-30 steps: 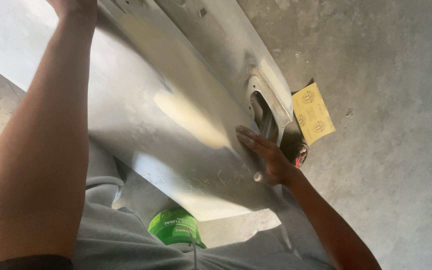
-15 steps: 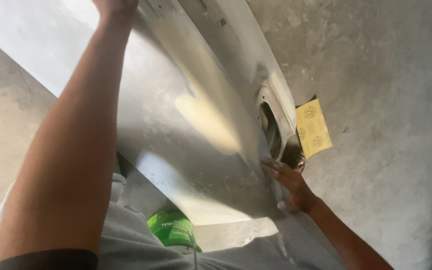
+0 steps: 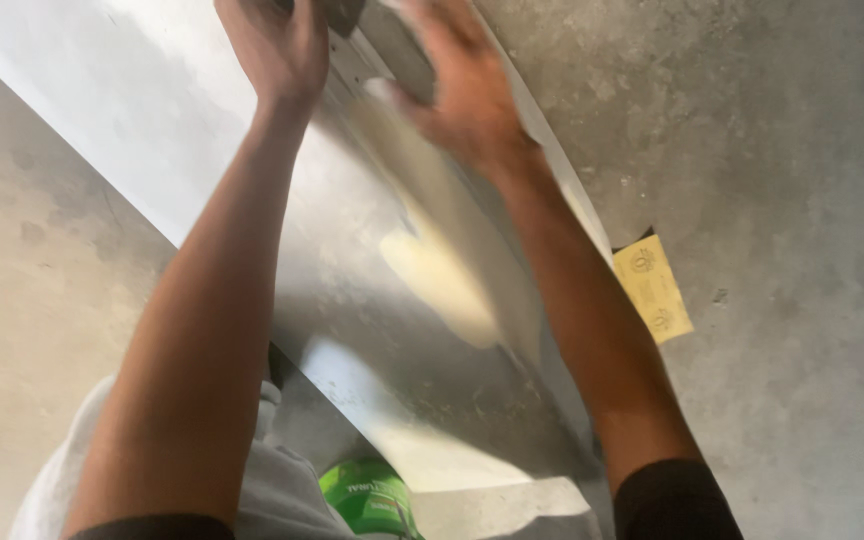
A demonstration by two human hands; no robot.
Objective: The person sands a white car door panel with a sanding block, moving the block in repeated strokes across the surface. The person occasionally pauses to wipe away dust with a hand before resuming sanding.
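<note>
Nearest the camera, at the lower edge of the head view, a green container (image 3: 367,497) shows between the person's light grey trouser legs (image 3: 282,490), partly hidden under the lower end of a large grey metal body panel (image 3: 352,300). Dark sleeve cuffs sit at both forearms.

The panel runs from the lower centre up to the top left of the frame, resting over the person's lap and angled across a concrete floor (image 3: 782,150). Its surface is dull grey with scuffed areas and a pale cream patch (image 3: 442,275) near the middle (filler or bare primer; which one cannot be told).

To the right of the panel, a yellow sheet of sandpaper (image 3: 652,288) lies flat on the floor, just beside the panel's right edge and apart from both hands.

Farther up, both arms extend to the panel's upper end. The left hand (image 3: 277,45) is pressed against the panel at the top of the frame, fingers curled together around a dark object whose shape cannot be made out. The right hand (image 3: 462,85) lies on the panel's raised ridge, just beside the left hand, fingers spread and flat against the metal; motion blur hides the fingertips.
</note>
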